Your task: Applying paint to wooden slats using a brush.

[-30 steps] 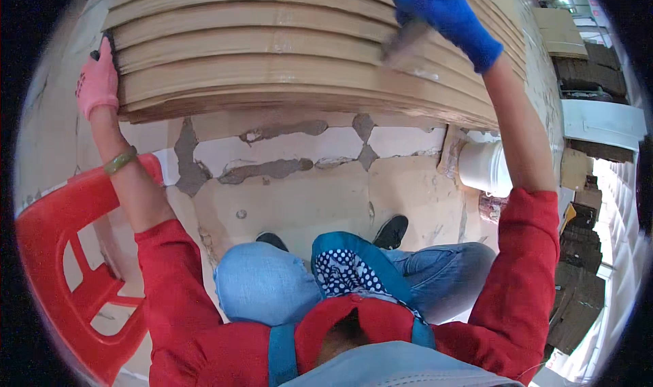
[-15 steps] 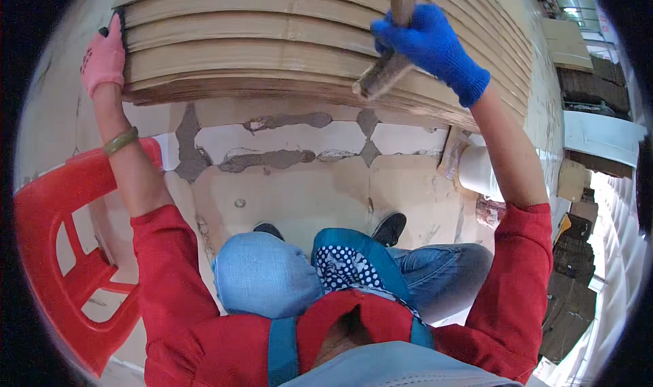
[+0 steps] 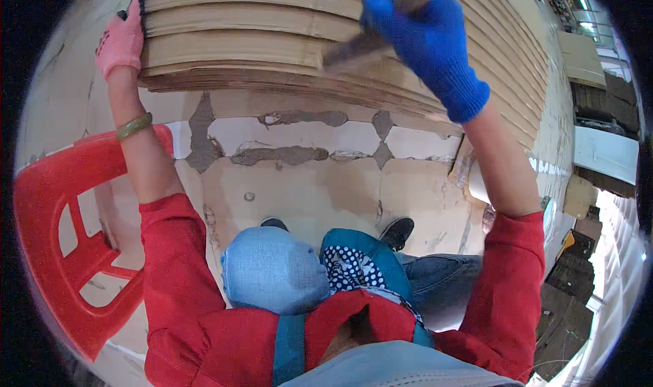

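A tall stack of flattened brown cardboard (image 3: pixel 238 21) lies in front of me, its layers fanned in curved ridges. My left hand (image 3: pixel 121 43), in a pink glove with dark fingertips, rests against the stack's left end with fingers stretched along the edge. It holds nothing that I can see. In a blue knitted glove, my right hand (image 3: pixel 428 40) is closed around a wooden stick (image 3: pixel 357 50) above the right half of the stack. The stick's lower end is blurred by motion and slants down to the left over the cardboard.
A red plastic chair (image 3: pixel 41 203) stands by my left arm. Pale floor tiles (image 3: pixel 306 186) with rough grey patches lie between the stack and my feet. A white cylinder (image 3: pixel 476 183) is partly hidden by my right forearm. Dark stacked sheets (image 3: pixel 568 319) line the far right.
My right hand has moved slightly upward, and the stick has swung to a flatter slant with its end farther left. The view has shifted a little; my left hand stays on the stack's end.
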A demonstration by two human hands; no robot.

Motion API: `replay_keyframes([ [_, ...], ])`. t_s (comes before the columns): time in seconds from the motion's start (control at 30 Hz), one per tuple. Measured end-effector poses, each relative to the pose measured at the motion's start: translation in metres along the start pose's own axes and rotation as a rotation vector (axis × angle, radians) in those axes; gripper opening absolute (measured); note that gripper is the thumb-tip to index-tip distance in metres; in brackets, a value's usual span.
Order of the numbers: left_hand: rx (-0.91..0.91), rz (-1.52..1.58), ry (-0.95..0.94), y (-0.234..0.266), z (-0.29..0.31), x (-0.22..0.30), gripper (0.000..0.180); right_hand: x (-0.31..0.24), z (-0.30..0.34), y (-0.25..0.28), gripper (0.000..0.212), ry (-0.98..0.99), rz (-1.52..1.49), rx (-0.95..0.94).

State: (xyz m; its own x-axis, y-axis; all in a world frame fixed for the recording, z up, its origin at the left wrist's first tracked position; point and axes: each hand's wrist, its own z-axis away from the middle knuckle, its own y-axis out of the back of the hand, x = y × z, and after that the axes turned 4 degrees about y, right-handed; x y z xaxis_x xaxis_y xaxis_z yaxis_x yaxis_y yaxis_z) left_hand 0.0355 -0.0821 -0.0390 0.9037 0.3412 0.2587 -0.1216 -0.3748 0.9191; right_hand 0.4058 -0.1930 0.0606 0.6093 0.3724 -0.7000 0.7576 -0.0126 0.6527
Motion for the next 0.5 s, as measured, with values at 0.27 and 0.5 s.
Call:
replay_keyframes([
  [0.27, -0.083, 0.045, 0.086, 0.017, 0.010, 0.016, 0.066, 0.006, 0.027, -0.019, 0.020, 0.147, 0.243, 0.072],
  [0.5, -0.079, 0.132, 0.070, 0.019, 0.013, 0.030, 0.068, 0.021, -0.093, 0.027, 0.021, 0.149, -0.056, 0.213],
])
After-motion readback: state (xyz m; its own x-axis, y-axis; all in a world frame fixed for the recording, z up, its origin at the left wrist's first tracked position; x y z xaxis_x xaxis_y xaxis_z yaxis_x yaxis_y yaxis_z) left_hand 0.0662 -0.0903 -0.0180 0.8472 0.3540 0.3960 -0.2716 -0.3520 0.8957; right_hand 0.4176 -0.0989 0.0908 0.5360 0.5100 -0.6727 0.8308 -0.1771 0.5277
